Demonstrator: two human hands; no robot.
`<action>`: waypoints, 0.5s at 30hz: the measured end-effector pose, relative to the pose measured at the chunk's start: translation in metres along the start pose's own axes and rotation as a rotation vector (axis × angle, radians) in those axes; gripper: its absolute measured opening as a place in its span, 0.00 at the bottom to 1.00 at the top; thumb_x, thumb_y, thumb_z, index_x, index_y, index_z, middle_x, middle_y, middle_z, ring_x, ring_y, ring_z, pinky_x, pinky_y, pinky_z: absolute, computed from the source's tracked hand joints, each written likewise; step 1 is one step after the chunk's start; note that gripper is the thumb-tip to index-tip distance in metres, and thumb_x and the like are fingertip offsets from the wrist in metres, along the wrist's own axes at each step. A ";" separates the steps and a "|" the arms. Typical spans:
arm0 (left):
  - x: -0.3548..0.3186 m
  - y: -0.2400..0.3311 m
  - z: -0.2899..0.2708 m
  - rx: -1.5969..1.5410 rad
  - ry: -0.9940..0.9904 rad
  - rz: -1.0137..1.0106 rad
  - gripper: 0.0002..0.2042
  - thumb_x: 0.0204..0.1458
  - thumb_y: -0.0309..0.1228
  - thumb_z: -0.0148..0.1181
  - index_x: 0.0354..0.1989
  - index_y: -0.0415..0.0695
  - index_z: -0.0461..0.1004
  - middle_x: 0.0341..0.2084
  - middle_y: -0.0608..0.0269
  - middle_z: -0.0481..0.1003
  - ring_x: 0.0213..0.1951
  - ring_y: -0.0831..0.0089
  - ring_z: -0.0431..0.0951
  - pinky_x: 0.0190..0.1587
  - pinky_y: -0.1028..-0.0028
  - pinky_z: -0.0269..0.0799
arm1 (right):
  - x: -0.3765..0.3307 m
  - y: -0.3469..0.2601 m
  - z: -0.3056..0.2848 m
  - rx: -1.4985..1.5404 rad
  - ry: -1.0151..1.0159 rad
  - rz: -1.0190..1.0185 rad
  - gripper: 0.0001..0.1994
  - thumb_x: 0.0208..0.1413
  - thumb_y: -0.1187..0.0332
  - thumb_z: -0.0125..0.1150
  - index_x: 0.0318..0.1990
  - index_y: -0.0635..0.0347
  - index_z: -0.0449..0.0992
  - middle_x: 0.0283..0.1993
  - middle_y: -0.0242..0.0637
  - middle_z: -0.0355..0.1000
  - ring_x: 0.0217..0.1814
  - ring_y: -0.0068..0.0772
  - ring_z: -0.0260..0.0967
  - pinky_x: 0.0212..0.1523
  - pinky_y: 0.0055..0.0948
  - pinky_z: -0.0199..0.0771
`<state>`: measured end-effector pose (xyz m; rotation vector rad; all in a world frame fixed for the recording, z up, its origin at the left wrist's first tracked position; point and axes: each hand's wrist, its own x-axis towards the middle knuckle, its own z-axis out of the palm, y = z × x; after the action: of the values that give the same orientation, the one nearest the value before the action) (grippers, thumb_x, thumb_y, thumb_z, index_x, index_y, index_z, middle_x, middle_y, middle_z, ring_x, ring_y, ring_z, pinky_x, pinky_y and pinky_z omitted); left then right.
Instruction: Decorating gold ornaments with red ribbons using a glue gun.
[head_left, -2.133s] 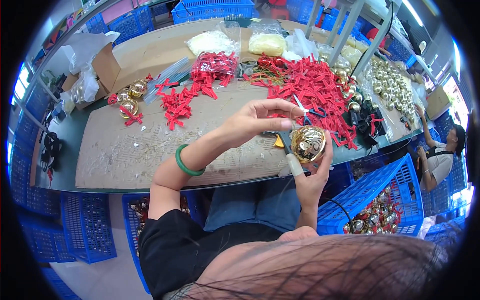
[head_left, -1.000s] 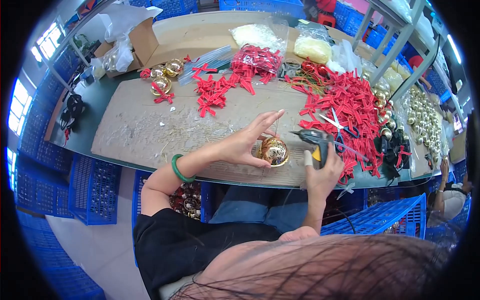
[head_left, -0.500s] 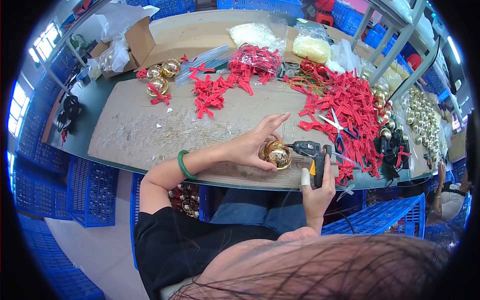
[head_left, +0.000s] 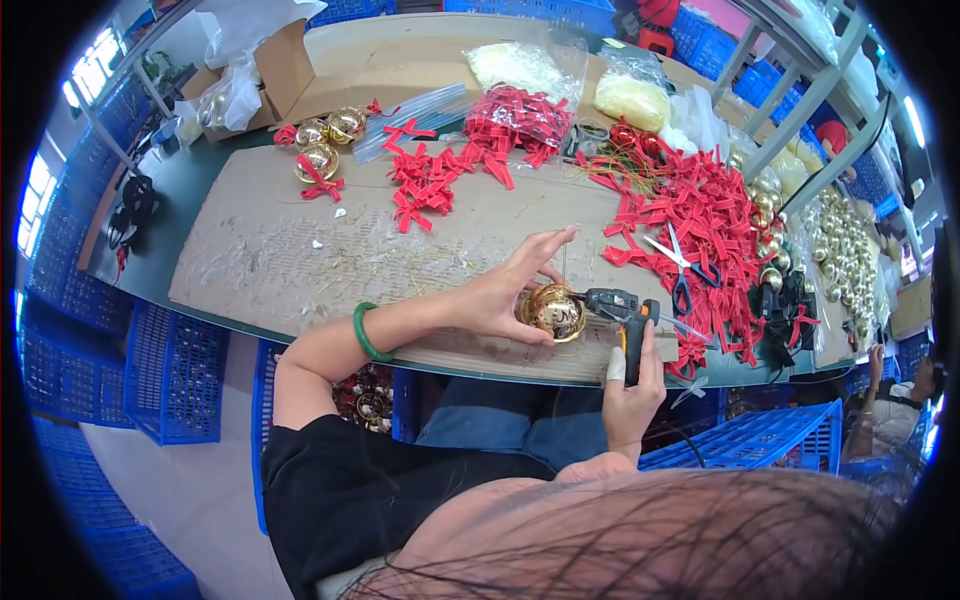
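My left hand (head_left: pixel 515 297) is wrapped round a shiny gold ball ornament (head_left: pixel 556 313) near the front edge of the cardboard-covered table. Black and grey, with an orange trigger part, a hot glue gun (head_left: pixel 632 328) is gripped in my right hand (head_left: pixel 634 388). Its nozzle meets the upper right of the ball; whether it touches cannot be made out. A clear glue stick (head_left: pixel 688 328) juts from the gun's back. One finger of my right hand wears a pale wrap. To the right lies a big heap of red ribbon bows (head_left: pixel 700 215).
Scissors (head_left: pixel 680 265) lie open on the bows. Several gold balls (head_left: pixel 318 160), one with a bow, sit at the back left. More red bows (head_left: pixel 425 180) lie mid-table. Small gold balls (head_left: pixel 845 240) are heaped far right. Blue crates (head_left: pixel 175 375) stand around the table.
My right hand has tilted the glue gun more upright, and its orange part shows less. My left hand keeps its hold on the ball. The whole view has shifted slightly.
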<state>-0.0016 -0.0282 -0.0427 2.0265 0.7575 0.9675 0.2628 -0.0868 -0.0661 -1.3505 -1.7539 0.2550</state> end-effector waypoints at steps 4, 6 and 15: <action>-0.002 0.000 -0.001 0.001 0.007 -0.019 0.64 0.41 0.38 0.80 0.78 0.47 0.32 0.72 0.50 0.46 0.59 0.64 0.73 0.62 0.58 0.73 | -0.001 -0.009 -0.002 -0.020 0.008 0.038 0.33 0.54 0.70 0.70 0.67 0.68 0.66 0.51 0.52 0.76 0.49 0.53 0.73 0.52 0.44 0.72; -0.002 -0.003 0.001 0.053 0.010 0.077 0.63 0.41 0.38 0.80 0.78 0.47 0.32 0.72 0.49 0.45 0.59 0.63 0.73 0.63 0.57 0.72 | -0.001 -0.009 -0.001 -0.031 0.012 0.047 0.34 0.53 0.69 0.71 0.67 0.68 0.67 0.51 0.53 0.76 0.49 0.53 0.73 0.52 0.43 0.73; -0.001 -0.002 0.001 0.000 0.014 0.004 0.63 0.42 0.37 0.80 0.78 0.48 0.31 0.73 0.49 0.42 0.61 0.61 0.73 0.62 0.57 0.73 | -0.004 -0.004 0.001 -0.039 -0.005 0.000 0.30 0.55 0.73 0.66 0.67 0.69 0.67 0.51 0.54 0.75 0.51 0.55 0.74 0.53 0.44 0.73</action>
<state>-0.0018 -0.0286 -0.0450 2.0233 0.7612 0.9848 0.2595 -0.0915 -0.0659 -1.3785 -1.7717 0.2254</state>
